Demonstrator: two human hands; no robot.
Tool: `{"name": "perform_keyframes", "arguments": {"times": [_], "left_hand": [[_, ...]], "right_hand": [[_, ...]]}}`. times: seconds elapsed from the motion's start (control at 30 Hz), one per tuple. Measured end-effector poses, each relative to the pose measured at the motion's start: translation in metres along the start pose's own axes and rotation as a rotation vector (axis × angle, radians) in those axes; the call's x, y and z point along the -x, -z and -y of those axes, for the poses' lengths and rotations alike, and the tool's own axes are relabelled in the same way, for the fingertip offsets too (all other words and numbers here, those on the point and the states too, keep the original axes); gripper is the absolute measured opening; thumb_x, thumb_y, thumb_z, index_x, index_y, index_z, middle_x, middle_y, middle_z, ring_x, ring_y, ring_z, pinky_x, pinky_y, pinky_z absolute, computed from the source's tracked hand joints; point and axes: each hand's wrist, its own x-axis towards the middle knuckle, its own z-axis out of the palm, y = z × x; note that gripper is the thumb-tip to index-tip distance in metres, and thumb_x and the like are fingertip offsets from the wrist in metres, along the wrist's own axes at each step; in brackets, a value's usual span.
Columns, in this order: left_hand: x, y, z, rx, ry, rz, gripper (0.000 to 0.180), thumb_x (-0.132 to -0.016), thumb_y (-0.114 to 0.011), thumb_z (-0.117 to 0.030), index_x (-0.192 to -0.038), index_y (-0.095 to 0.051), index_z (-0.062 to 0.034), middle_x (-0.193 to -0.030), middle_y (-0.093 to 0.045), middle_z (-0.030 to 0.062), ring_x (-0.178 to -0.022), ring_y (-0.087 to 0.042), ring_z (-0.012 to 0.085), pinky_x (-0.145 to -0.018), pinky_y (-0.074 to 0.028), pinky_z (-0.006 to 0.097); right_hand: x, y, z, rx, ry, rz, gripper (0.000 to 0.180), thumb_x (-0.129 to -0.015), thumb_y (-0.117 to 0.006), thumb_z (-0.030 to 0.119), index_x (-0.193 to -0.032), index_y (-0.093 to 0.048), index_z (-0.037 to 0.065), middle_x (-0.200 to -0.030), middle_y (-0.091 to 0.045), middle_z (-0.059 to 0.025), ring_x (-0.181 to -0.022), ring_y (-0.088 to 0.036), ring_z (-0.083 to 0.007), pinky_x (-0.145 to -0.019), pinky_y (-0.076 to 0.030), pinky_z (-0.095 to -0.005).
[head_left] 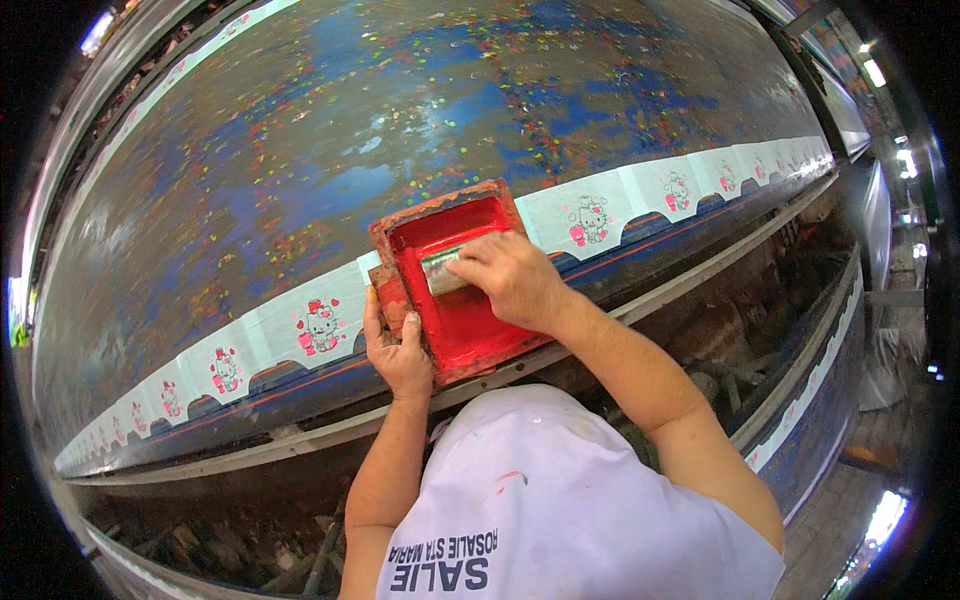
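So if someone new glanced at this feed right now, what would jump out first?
The bright red screen frame at centre, set over a white strip of cartoon-cat prints along the table's near edge. The right hand presses a squeegee inside it; the left hand grips its lower-left corner. Behind, the long table is blue, speckled with paint.

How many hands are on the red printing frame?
2: left hand grips the frame at its near-left edge; right hand holds a squeegee inside it.
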Motion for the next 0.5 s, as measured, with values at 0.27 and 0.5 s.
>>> {"name": "perform_keyframes", "arguments": {"times": [0.27, 0.5], "left_hand": [[-0.001, -0.001, -0.012, -0.084, 0.024, 0.01, 0.076, -0.103, -0.07, 0.013, -0.174, -0.042, 0.0072, -0.171, -0.054, 0.0181, -0.151, -0.06, 0.0256, -0.129, -0.049, 0.042], [0.0, 0.0, -0.003, -0.059, 0.004, 0.014, 0.077, -0.103, -0.072, 0.012, -0.174, -0.042, 0.0067, -0.173, -0.052, 0.0185, -0.152, -0.059, 0.026, -0.13, -0.048, 0.041]], "right_hand": [[-0.056, 0.002, -0.035, -0.014, -0.01, 0.043, 0.034, -0.092, -0.07, -0.005, -0.122, -0.081, 0.005, -0.118, -0.081, -0.0155, -0.114, -0.077, -0.0392, -0.102, -0.06, -0.0523], [-0.032, 0.002, -0.014, 0.03, -0.008, 0.168, 0.028, -0.084, -0.074, -0.003, -0.111, -0.079, 0.005, -0.107, -0.076, -0.0141, -0.104, -0.074, -0.039, -0.094, -0.059, -0.0515]]}}
